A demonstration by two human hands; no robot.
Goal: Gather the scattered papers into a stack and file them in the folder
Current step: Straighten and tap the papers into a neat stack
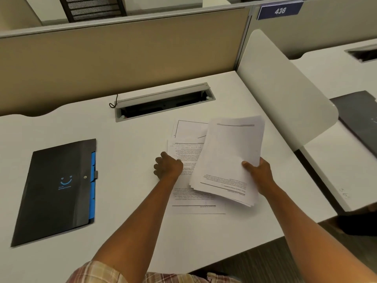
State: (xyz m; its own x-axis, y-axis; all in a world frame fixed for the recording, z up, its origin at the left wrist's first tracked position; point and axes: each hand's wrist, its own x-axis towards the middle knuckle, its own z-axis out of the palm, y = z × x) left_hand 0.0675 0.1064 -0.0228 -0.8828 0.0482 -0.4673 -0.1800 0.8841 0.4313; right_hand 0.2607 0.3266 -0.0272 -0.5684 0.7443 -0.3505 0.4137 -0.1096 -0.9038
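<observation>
My right hand (258, 170) grips a stack of white printed papers (228, 158) by its right edge and holds it tilted just above the desk. Under and left of the stack, two or three loose sheets (187, 148) lie flat on the white desk (132, 139), one with a black frame line (189, 128) at the back. My left hand (168, 167) rests curled on the left edge of the printed loose sheet; whether it pinches the sheet I cannot tell. A black folder (55, 190) with a blue smiley mark and blue tabs lies closed at the left.
A grey cable slot (163, 102) is open at the back of the desk, a thin wire beside it. A beige partition (122, 58) stands behind. A white divider panel (281, 94) bounds the right side; beyond it another desk holds a dark folder (359, 117).
</observation>
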